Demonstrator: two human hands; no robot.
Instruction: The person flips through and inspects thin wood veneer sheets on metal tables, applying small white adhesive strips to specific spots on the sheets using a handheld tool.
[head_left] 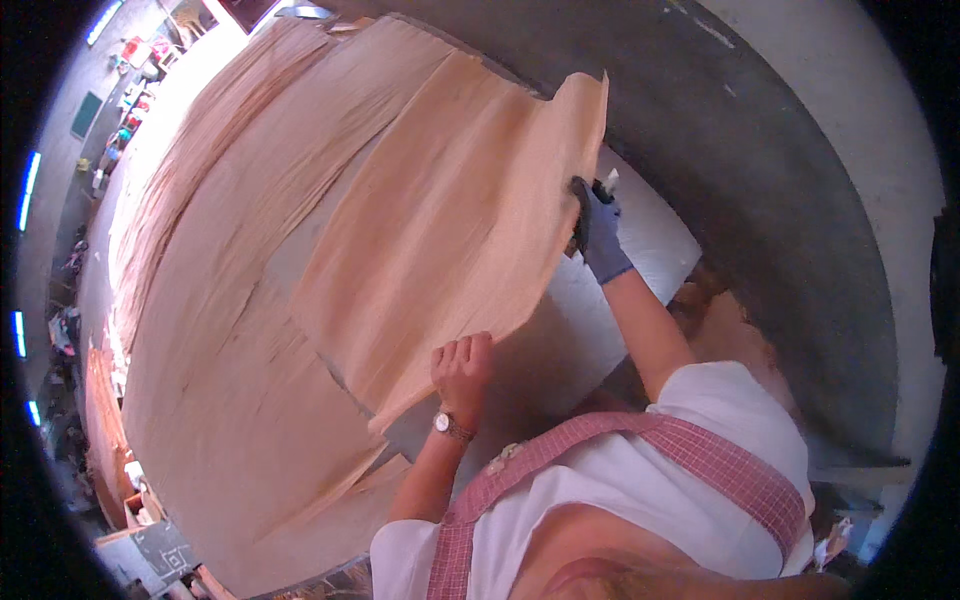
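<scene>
From where I'm stood, step in hand is prob. handling one thin wood sheet (440, 210), w/ both hands on it over the big table (235, 568). Sheet's toward the table's R side, nr the edge where the person leans in; it lies slantwise, w/ its far R corner curled up & its near end by the person's chest. L hand (463, 368), bare, has its fingers curled over the sheet's near edge, gripping it. R hand (603, 235), in a blue-grey glove w/ dark fingers, grasps the R edge farther up; a small white bit (612, 180) pokes out past the fingers, can't tell what it is or if it's held too. I'd judge the next move calls for an even, light hold at both spots, b/c the sheet's wavy & looks easy to split. Under the R hand there's a pale flat surface (655, 235); can't tell if it's part of the table or a separate board. Count: 2 hands, 1 glove, 1 wristwatch (442, 422) on the L wrist, 1 sheet in the grip. Other wood sheets (230, 410) lie overlapped from mid-table out to the L & far edges, several at least, no exact no. poss. Far-L bkgd clutter (135, 100) is too small to count.
</scene>
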